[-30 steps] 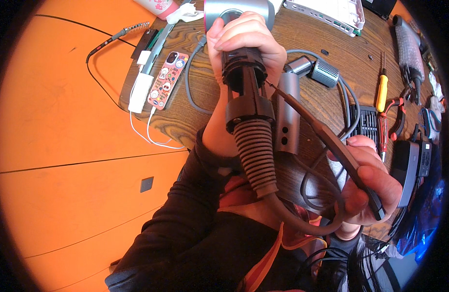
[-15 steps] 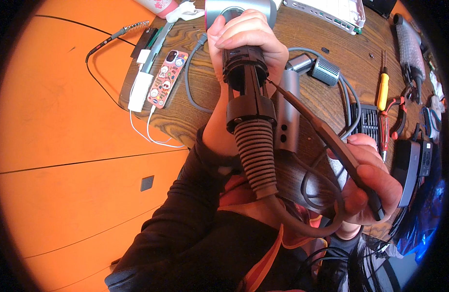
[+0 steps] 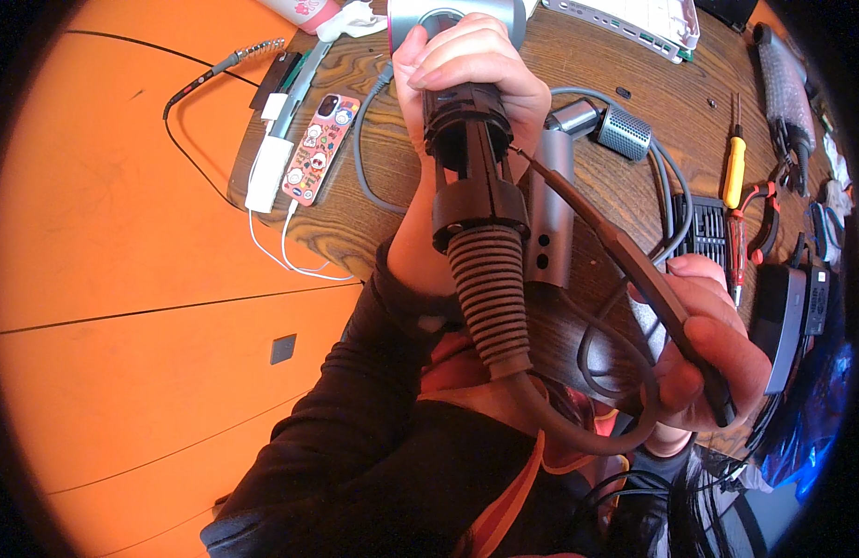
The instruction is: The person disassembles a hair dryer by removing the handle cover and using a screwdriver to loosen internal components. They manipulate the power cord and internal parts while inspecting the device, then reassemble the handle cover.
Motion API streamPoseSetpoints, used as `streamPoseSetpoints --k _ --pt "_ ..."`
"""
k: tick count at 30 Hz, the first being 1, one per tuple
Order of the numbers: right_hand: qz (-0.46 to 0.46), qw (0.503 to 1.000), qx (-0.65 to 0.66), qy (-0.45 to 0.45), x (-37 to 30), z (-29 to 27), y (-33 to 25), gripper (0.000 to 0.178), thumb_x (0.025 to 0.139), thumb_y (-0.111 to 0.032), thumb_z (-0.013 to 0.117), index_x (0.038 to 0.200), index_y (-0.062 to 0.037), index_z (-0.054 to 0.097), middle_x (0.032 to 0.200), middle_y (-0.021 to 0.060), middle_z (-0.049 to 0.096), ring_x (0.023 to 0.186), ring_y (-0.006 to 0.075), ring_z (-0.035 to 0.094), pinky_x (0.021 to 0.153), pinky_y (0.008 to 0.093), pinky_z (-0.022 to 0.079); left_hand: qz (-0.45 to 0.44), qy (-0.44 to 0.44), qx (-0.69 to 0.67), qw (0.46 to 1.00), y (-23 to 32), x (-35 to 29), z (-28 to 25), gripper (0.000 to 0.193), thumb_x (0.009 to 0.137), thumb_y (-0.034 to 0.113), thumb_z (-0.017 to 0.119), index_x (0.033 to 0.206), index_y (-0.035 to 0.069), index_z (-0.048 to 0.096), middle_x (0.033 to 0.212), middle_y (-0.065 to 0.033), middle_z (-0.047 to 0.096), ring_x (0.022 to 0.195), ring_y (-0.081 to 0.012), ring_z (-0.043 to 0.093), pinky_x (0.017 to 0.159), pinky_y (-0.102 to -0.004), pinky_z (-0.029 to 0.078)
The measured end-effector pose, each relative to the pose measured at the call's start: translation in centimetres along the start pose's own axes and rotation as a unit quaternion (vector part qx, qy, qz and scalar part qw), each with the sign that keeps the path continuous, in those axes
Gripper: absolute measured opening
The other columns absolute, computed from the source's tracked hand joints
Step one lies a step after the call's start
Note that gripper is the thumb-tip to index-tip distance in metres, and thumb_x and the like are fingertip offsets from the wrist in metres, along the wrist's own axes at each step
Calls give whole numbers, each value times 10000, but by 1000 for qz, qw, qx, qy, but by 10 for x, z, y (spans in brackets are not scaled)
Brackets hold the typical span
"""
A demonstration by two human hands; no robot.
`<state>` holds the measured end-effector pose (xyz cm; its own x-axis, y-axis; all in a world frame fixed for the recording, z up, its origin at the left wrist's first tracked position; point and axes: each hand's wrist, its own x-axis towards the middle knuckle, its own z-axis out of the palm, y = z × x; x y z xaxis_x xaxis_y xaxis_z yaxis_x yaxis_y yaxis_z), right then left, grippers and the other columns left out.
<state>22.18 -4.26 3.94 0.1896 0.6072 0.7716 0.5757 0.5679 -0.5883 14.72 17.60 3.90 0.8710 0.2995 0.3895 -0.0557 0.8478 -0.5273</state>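
My left hand [image 3: 480, 70] is wrapped round the upper handle of a hair dryer [image 3: 504, 15], just below its silver head. Below the fingers the handle's black inner frame [image 3: 492, 206] is bare, ending in a ribbed cord sleeve [image 3: 490, 288] and a thick cord. Between thumb and fingers, my right hand [image 3: 713, 349] holds a slim dark screwdriver [image 3: 625, 246] at a slant. Its thin tip meets the right side of the black frame; the exact contact spot is too small to make out. Behind the frame is a grey tube [image 3: 552, 223] with two dark holes.
A perforated grey cylinder [image 3: 625, 132] and coiled cable lie beyond the tube. At right are a yellow-handled screwdriver [image 3: 734, 172], red-handled pliers [image 3: 766, 209] and a black bit case [image 3: 704, 228]. A phone [image 3: 320, 149] and a soldering iron [image 3: 229, 61] are at left.
The hair dryer and my left hand have shifted very slightly left. The screwdriver stays at the frame, with its handle turned a little in my right fingers.
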Motion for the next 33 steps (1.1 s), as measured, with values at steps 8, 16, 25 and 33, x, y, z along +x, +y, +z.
streamPoseSetpoints --k 8,16,25,33 --pt "-20 1000 -4 -3 0 0 2 350 874 -341 447 984 -13 399 788 202 587 678 267 594 666 442 416 6 -11 -43 999 -7 1 -5 129 676 -51 487 709 26 389 529 -112 485 453 -201 509 433 -324 501" --pt "-21 1000 -7 -2 0 0 1 355 874 -339 447 1003 -11 402 791 210 585 679 264 592 672 446 421 9 -6 -45 999 -2 -1 -5 138 678 -44 502 713 25 388 534 -103 481 455 -192 509 437 -320 503" --pt "-27 999 -14 11 -1 2 2 351 879 -332 439 1008 -8 400 792 217 583 681 266 590 676 448 424 96 -101 6 990 -28 6 -18 145 761 20 520 663 45 416 533 -41 509 473 -130 523 477 -229 496" --pt "-34 999 -14 -1 -1 3 2 351 878 -325 446 1019 -8 391 780 241 576 664 275 581 666 455 420 127 -51 35 990 -42 4 -9 170 748 0 531 640 53 411 505 -33 500 451 -123 517 464 -225 492"
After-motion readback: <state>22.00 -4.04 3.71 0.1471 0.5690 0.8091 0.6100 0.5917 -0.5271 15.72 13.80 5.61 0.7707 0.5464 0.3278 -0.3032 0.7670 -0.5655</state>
